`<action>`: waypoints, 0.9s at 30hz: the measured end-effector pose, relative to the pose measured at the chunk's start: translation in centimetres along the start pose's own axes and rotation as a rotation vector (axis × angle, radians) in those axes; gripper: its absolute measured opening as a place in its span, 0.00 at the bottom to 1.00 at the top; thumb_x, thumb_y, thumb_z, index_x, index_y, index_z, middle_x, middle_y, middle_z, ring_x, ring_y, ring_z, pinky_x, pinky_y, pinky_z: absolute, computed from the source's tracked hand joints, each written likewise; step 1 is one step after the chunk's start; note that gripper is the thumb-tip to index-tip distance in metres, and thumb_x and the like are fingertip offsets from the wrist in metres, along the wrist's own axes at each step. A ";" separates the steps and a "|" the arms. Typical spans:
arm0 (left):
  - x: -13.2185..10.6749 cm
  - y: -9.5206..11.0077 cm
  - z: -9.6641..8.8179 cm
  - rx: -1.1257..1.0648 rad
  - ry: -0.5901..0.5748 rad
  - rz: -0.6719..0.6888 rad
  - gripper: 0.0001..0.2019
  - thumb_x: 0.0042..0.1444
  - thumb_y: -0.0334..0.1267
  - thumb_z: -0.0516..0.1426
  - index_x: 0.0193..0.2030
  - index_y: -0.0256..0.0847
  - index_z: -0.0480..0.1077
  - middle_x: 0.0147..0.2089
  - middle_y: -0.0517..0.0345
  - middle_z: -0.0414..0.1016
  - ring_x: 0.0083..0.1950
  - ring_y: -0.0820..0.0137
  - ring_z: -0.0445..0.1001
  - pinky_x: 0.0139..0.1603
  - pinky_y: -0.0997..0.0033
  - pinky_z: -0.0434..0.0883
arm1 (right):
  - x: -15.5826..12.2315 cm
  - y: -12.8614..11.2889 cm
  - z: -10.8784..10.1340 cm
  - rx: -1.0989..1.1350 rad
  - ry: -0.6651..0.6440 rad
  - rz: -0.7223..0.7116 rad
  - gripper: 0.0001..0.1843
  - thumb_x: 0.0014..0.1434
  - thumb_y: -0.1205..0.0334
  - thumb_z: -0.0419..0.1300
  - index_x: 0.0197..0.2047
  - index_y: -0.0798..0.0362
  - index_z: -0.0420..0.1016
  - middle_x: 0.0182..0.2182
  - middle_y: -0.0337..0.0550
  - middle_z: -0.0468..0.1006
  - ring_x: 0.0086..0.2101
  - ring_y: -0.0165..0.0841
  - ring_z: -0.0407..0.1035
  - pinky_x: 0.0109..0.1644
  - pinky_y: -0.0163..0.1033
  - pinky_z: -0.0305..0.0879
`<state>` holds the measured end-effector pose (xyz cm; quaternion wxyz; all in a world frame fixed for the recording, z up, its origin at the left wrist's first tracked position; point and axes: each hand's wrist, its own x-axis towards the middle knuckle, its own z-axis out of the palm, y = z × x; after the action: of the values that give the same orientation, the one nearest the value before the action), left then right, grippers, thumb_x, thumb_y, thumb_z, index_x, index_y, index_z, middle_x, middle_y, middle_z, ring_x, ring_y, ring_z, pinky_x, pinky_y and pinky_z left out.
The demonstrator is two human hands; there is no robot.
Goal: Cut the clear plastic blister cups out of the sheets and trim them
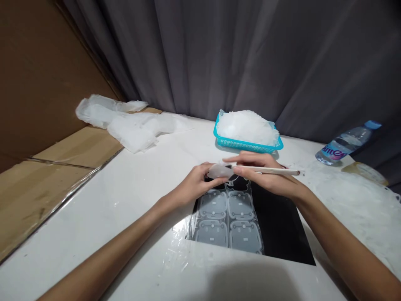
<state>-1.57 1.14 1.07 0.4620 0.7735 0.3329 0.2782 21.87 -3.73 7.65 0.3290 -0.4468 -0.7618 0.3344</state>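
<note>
My left hand [202, 180] pinches a small translucent white plastic piece [216, 171] between thumb and fingers, above the far end of a black sheet [282, 230]. Close beside it, my right hand [266, 169] is closed around a thin white-handled tool [275, 170] with a dark tip, perhaps a craft knife or brush. The tool's tip points left at the plastic piece; whether they touch I cannot tell. Below the hands, a clear film of rounded-square plastic shapes [213, 233] lies on the black sheet. Its far part is partly hidden by my hands.
A turquoise basket [250, 145] heaped with white translucent pieces stands behind my hands. Crumpled translucent sheets [131, 129] lie back left beside flat cardboard [81, 146]. At the right are a tilted-looking water bottle [344, 144] and a spread of translucent pieces [360, 213]. A grey curtain [200, 54] hangs behind.
</note>
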 end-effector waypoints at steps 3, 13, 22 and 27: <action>0.3 0.6 0.3 -0.204 -0.012 -0.110 0.18 0.64 0.52 0.63 0.39 0.36 0.79 0.39 0.49 0.82 0.41 0.61 0.78 0.47 0.58 0.74 | -0.2 0.9 -0.4 0.069 0.153 0.017 0.18 0.70 0.49 0.59 0.55 0.47 0.81 0.33 0.39 0.78 0.33 0.34 0.71 0.40 0.40 0.68; 0.5 0.2 0.7 -0.623 0.104 -0.205 0.15 0.59 0.47 0.68 0.41 0.35 0.79 0.39 0.49 0.84 0.40 0.65 0.79 0.46 0.66 0.72 | -0.6 4.2 3.9 -0.097 0.205 -0.063 0.11 0.69 0.51 0.63 0.42 0.50 0.78 0.38 0.42 0.77 0.43 0.38 0.71 0.52 0.42 0.65; 0.3 1.0 -1.5 -0.434 -0.021 -0.270 0.14 0.53 0.45 0.71 0.36 0.35 0.79 0.34 0.54 0.80 0.33 0.69 0.74 0.37 0.69 0.69 | -0.8 4.3 4.8 -0.063 0.244 -0.131 0.05 0.68 0.60 0.64 0.38 0.48 0.76 0.41 0.43 0.78 0.50 0.40 0.69 0.59 0.45 0.61; 0.6 0.8 -1.5 -0.370 -0.028 -0.182 0.14 0.53 0.45 0.71 0.38 0.36 0.78 0.32 0.58 0.76 0.33 0.71 0.72 0.35 0.72 0.67 | -1.0 3.9 5.0 0.190 0.181 -0.044 0.06 0.68 0.59 0.63 0.39 0.51 0.76 0.39 0.41 0.76 0.40 0.34 0.71 0.49 0.39 0.66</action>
<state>-2.06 2.10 2.47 0.6241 0.6458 0.3384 0.2810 20.03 -4.27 1.53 0.4444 -0.4254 -0.7034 0.3560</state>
